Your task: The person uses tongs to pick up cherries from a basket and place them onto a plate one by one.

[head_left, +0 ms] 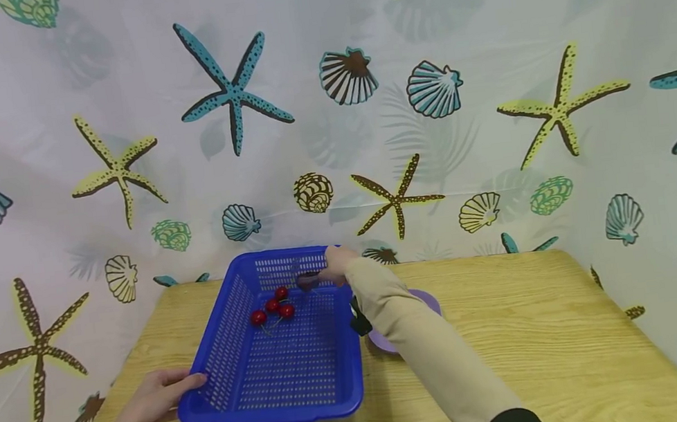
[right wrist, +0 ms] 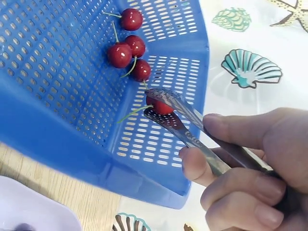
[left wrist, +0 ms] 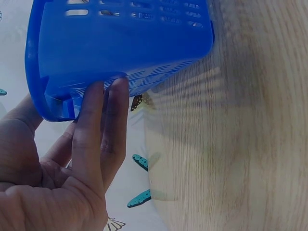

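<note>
A blue slotted plastic basket (head_left: pixel 274 415) has its near left corner gripped by my left hand (head_left: pixel 158 398). The left thumb lies over the rim, and the left fingers (left wrist: pixel 89 130) press on the outside wall. My right hand (head_left: pixel 340 264) is over the basket's far right corner, holding metal tongs (right wrist: pixel 192 118). Between the tong tips is a red cherry (right wrist: pixel 162 108) with a green stem, in front of the slotted wall in the right wrist view. Several other cherries (head_left: pixel 272 306) lie together in the far left part of the basket.
A light purple plate (head_left: pixel 429 300) sits on the wooden table (head_left: pixel 515 330) right of the basket, partly hidden by the right sleeve (head_left: pixel 419 341). A dark thing shows at the plate's edge in the right wrist view. Behind the table hangs a shell-and-starfish-patterned cloth (head_left: pixel 284 175).
</note>
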`<control>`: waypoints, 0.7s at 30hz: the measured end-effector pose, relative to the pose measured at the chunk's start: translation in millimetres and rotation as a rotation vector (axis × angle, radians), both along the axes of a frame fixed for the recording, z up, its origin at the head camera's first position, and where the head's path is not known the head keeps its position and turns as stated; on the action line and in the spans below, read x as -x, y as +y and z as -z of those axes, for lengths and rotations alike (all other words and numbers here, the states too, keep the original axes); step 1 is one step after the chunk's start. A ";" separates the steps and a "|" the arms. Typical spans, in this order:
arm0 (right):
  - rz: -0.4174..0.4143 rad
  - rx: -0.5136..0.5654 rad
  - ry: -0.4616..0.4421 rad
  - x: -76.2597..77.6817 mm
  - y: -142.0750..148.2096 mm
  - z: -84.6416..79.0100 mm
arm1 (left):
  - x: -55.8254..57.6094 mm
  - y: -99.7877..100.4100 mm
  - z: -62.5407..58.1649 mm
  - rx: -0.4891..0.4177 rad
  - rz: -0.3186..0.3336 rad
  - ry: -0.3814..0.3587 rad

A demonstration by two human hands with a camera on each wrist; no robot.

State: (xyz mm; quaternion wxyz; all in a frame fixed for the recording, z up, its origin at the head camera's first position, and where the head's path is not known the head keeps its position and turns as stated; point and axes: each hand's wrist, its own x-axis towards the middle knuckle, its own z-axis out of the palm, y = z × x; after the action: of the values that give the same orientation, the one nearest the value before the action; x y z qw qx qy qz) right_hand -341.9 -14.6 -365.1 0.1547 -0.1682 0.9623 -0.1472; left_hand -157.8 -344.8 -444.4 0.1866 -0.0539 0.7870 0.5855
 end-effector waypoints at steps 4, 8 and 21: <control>0.015 0.122 -0.058 -2.7 10.6 -0.7 | -0.6 -0.2 -0.7 0.000 -0.008 0.000; 0.019 0.251 -0.137 -7.5 25.0 -2.5 | 0.1 0.1 0.6 -0.003 -0.008 -0.005; -0.027 0.509 -0.084 -30.7 74.0 10.2 | 1.4 -0.3 2.4 0.004 -0.016 -0.010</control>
State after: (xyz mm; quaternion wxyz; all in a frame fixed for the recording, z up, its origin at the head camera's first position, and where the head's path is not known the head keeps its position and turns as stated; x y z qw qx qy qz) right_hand -311.1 59.4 -375.3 0.1494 -0.2082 0.8848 -0.3893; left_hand -159.2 -345.1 -446.7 0.1856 -0.0635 0.7868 0.5852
